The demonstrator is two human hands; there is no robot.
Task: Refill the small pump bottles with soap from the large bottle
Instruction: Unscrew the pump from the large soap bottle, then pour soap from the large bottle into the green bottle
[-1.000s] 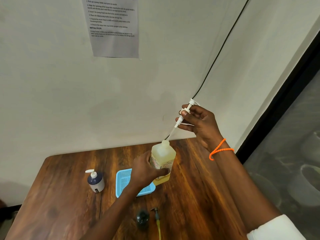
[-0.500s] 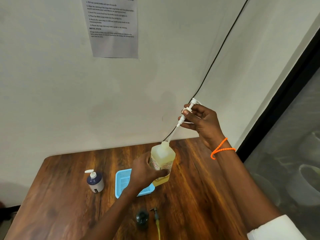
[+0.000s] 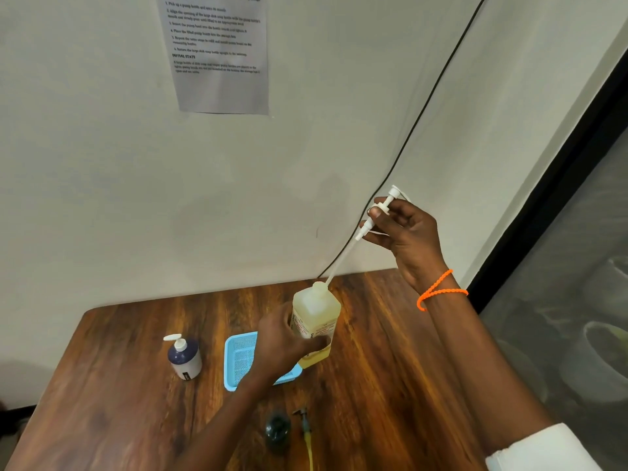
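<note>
Left grip point(image 3: 285, 338): wrapped round large bottle point(image 3: 316, 321). Right grip point(image 3: 404, 232): pinching its pump point(image 3: 377, 215), tube nearly out. Pouring not begun; dark bottle point(image 3: 278, 431) below, open, unfilled.

Pale wall point(image 3: 102, 198), taped paper notice point(image 3: 221, 56), black cable point(image 3: 424, 100), wooden table point(image 3: 390, 385).

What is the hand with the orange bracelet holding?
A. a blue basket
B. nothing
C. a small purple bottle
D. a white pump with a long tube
D: the right hand pinches the white pump, whose long tube slants down to the mouth of the big yellow bottle that the left hand grips.
</note>
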